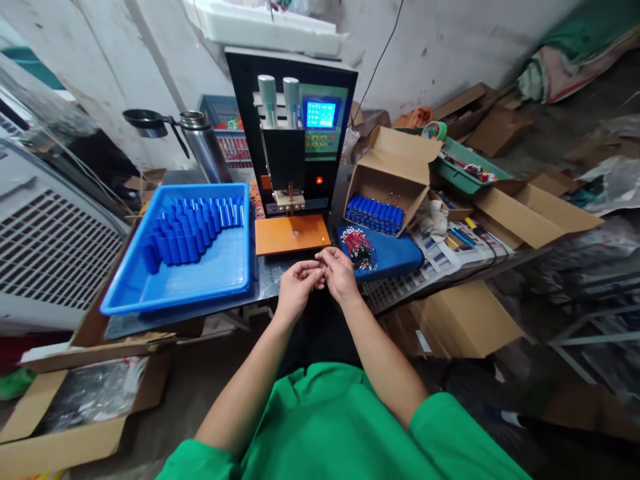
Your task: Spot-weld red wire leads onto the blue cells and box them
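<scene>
My left hand point(301, 283) and my right hand point(341, 272) meet in front of the orange work plate point(293, 235), fingertips pinched together. Between them is a thin wire lead point(323, 243), its small pale tip poking up above the right fingers; most of it is hidden. Just right of my right hand lies a pile of red and black wire leads point(358, 247) with white ends, on a blue pad point(400, 255). Behind the plate stands a black spot welder point(283, 157) with two silver cylinders and a lit screen.
On the left, a blue tray point(220, 280) holds rows of blue cylindrical battery cells point(183, 230). An open carton point(395, 155) of blue cells point(375, 212) stands right of the welder. A steel flask point(204, 150), a green bin point(463, 165) and cardboard boxes point(460, 320) surround the bench.
</scene>
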A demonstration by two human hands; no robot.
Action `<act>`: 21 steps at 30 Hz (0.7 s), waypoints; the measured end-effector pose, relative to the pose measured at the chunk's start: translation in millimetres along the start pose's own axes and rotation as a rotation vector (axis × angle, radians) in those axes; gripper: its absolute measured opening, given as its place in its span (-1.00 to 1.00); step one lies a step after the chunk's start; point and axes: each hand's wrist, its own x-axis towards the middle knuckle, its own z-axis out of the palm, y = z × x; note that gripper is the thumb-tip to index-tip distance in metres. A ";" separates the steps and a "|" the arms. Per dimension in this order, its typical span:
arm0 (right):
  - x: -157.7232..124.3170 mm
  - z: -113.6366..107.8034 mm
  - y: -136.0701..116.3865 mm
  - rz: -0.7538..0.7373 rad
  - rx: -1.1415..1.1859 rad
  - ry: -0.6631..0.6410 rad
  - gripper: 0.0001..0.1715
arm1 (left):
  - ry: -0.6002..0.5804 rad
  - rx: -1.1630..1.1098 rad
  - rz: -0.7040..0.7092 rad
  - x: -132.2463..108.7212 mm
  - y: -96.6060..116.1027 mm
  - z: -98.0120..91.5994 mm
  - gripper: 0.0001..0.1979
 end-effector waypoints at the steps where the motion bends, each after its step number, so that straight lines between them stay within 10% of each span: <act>1: -1.4 -0.2 1.7 -0.003 -0.005 -0.005 -0.69 | 0.012 -0.025 -0.026 -1.8 -2.1 -1.8 -0.45; 21: -22.9 18.2 31.2 0.108 0.007 -0.001 -0.72 | 0.046 -0.252 -0.082 -23.9 -18.8 -31.3 -0.45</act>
